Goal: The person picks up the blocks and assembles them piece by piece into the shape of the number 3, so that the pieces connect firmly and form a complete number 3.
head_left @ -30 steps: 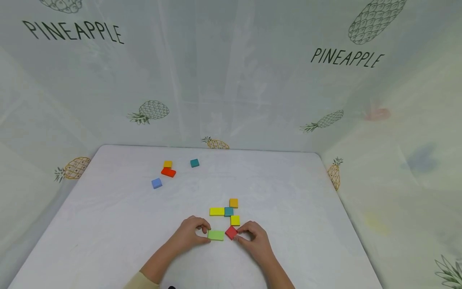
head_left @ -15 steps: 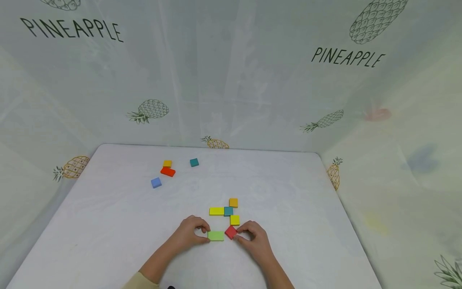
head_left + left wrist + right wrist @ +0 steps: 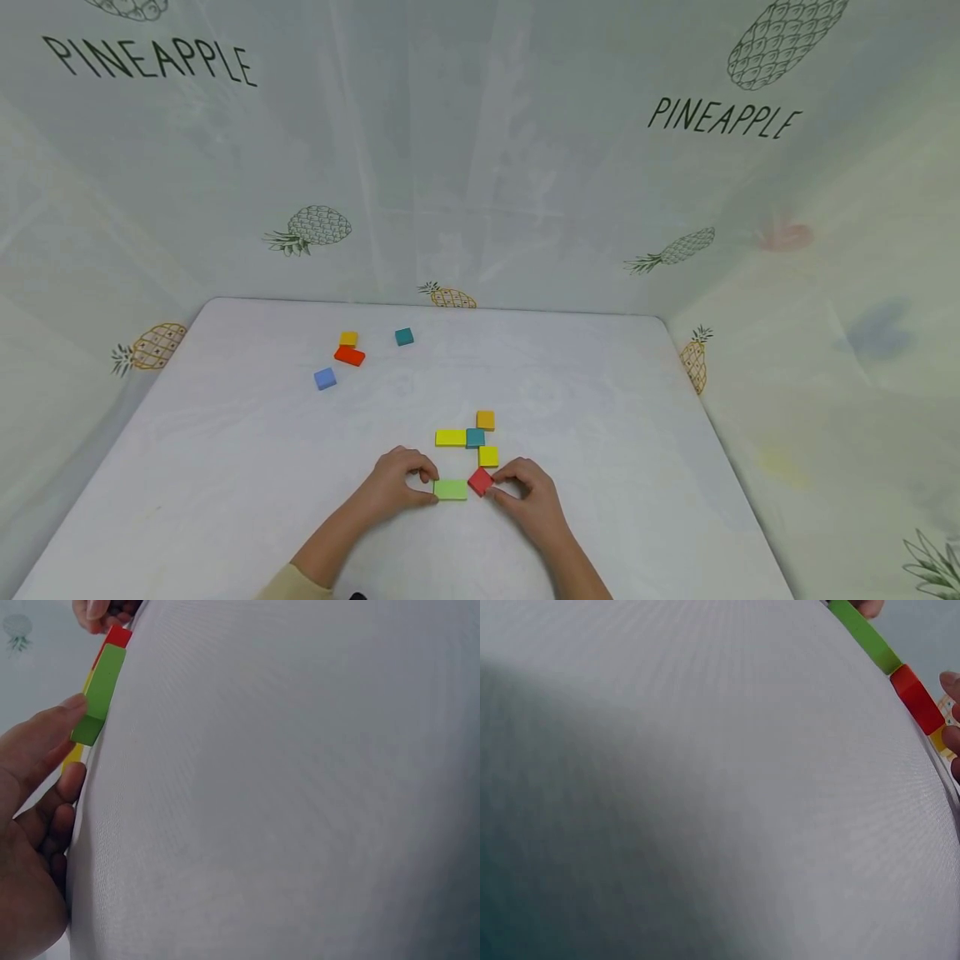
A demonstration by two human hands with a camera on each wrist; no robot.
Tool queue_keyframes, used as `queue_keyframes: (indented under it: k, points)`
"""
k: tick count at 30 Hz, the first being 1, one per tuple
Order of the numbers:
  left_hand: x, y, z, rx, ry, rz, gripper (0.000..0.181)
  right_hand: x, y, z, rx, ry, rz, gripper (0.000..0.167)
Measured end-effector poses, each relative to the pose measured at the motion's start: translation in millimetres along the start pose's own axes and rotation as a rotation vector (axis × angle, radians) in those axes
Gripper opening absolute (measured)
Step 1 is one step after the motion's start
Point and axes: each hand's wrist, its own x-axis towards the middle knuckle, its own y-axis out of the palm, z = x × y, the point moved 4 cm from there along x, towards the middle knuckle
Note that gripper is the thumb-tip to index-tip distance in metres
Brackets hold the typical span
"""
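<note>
In the head view, my left hand [image 3: 397, 482] pinches the left end of a light green rectangular block [image 3: 450, 490] between thumb and index finger. Just to its right lies a red square block [image 3: 481, 482], turned cornerwise. The thumb and index finger of my right hand [image 3: 531, 500] pinch the red block's right side. A yellow square block [image 3: 488, 457] sits right behind the red one. Farther back, a teal block [image 3: 476, 438] stands between a long yellow block [image 3: 451, 438] and an orange block [image 3: 485, 420]. The left wrist view shows the green block [image 3: 101, 694] near my thumb.
On the white table [image 3: 600, 417], a blue block [image 3: 325, 379], a red-orange block [image 3: 349, 356], an amber block [image 3: 348, 339] and another teal block [image 3: 404, 337] lie at the back left. A pineapple-printed cloth [image 3: 480, 167] hangs behind and around the table.
The green block has shifted very slightly right, towards the red block, with my left hand. My right hand and the red block look almost still.
</note>
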Motion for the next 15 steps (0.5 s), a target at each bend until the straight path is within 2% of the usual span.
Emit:
queue_keyframes:
  k: [15]
  points:
    - [-0.8, -0.6, -5.7, 0.010, 0.009, -0.006, 0.023, 1.1, -0.1, -2.0, -0.020, 0.009, 0.005, 0.018]
